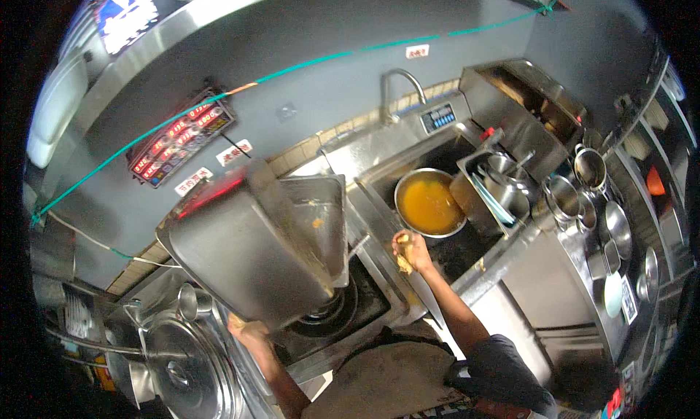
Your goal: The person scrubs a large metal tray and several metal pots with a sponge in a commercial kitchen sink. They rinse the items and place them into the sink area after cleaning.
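Observation:
My left hand (250,332) grips the lower corner of a large rectangular stainless steel pan (240,255), tilted over a stove burner (328,315). Something yellowish shows by its fingers. Right of the pan's broad, blurred face is a metal interior (320,233) with small yellow scraps; I cannot tell whether both belong to one vessel. My right hand (416,250) is closed around a crumpled yellow thing (404,261), perhaps a cloth. It is just below a round metal bowl (429,203) of orange-yellow liquid, which sits in a dark recess of the counter.
A rectangular container of metal utensils (497,192) stands right of the bowl. A faucet (407,80) curves over the back. At lower left is a large lidded pot (183,370). A lit timer panel (183,137) hangs on the wall; several pots and strainers (590,167) are at right.

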### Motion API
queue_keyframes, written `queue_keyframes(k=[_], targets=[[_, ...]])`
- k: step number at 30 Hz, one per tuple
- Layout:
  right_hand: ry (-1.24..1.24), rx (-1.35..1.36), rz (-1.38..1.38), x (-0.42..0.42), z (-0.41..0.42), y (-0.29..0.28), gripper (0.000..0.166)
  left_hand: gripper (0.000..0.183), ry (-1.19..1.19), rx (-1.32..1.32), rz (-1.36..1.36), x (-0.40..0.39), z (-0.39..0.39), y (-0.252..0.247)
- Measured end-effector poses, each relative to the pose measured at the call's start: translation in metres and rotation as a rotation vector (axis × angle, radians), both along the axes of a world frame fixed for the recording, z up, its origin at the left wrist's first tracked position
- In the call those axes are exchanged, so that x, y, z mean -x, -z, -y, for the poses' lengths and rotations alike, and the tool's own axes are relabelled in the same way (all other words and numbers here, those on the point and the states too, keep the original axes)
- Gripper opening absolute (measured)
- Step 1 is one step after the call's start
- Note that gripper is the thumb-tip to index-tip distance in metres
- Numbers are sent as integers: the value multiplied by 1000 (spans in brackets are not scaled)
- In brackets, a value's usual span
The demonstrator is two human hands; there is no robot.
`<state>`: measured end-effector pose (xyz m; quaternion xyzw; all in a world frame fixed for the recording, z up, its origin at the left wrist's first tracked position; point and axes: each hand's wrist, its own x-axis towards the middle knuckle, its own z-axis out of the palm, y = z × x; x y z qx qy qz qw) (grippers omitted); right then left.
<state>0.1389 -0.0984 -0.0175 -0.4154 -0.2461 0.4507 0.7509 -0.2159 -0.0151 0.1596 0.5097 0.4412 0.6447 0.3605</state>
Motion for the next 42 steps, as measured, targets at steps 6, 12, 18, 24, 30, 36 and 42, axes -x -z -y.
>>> queue_keyframes(k=[6, 12, 18, 24, 30, 36, 42], targets=[[124, 416, 490, -13, 33, -6, 13, 36, 21, 72, -26, -8, -16, 23], [162, 275, 453, -46, 61, 33, 10, 41, -2, -15, 8, -30, -35, 53], [217, 380, 185, -68, 100, 50, 12, 22, -70, -186, -352, -64, -42, 56], [346, 252, 36, -80, 121, 78, 12, 20, -213, -125, -407, -80, -58, 79], [343, 295, 110, -103, 131, 59, 12, 21, -10, -45, -312, -84, -80, 75], [374, 181, -44, -128, 134, 54, 12, 21, 39, 6, -412, -113, -65, 48], [598, 134, 328, -231, 137, -1, 19, 36, 150, 66, -391, -100, -65, 63]])
